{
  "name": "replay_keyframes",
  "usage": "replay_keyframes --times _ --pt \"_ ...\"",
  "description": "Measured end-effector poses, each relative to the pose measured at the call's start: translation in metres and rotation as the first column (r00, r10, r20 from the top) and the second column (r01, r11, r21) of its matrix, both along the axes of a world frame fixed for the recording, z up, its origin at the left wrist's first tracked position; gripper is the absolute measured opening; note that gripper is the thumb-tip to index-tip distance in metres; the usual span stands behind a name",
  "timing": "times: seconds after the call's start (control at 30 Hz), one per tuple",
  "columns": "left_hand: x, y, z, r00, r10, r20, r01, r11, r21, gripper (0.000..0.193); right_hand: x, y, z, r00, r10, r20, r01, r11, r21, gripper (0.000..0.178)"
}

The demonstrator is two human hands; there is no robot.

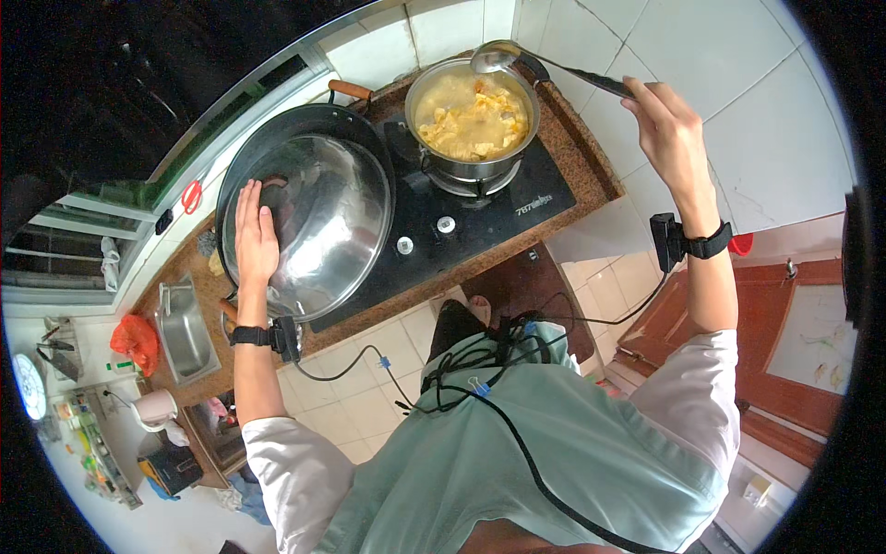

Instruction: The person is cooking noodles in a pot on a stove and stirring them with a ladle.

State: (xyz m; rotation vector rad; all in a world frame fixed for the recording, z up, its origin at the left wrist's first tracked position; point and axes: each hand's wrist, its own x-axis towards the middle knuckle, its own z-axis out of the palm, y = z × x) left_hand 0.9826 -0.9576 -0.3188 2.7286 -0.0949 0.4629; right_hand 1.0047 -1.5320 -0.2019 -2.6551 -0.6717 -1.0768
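Note:
My right hand (669,129) is closed around the dark handle of a metal ladle (496,57), at the right. The ladle's bowl hangs over the far right rim of a steel pot (478,170). In the pot, yellow chunks of food (471,120) lie in cloudy broth. My left hand (256,235) is stretched flat, fingers straight, over the left side of a shiny domed lid (341,212), close to its handle. Whether the palm touches the lid I cannot tell. The lid rests in a large black wok (309,116) with wooden handles.
A black glass hob (406,277) carries both vessels, with two knobs at its front. A sink (189,332) and a red plastic bag (136,343) are at the left. Tiled wall (766,138) borders the right; a window frame runs along the far left. Cables hang before my apron.

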Motion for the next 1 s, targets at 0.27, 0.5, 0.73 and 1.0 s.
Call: replay_keyframes --times 0.27,0.5,0.73,1.0 --pt "0.002 -0.002 -0.001 1.0 0.001 0.012 -0.002 1.0 0.012 0.045 -0.007 -0.006 -0.008 0.999 -0.047 -0.02 0.048 0.999 0.006 0.023" --pt "0.001 0.0 -0.002 1.0 -0.003 0.014 0.003 1.0 0.02 0.045 -0.009 -0.004 -0.009 0.998 -0.053 -0.014 0.054 0.998 0.042 0.022" --pt "0.0 -0.001 0.0 1.0 -0.003 0.017 0.003 1.0 0.011 0.045 -0.006 -0.004 -0.012 1.0 -0.02 -0.02 0.021 1.0 0.024 0.023" --pt "0.001 -0.002 -0.001 1.0 -0.005 0.028 0.005 1.0 0.015 0.044 -0.005 -0.006 -0.016 0.999 -0.027 -0.027 0.028 0.999 0.041 0.023"
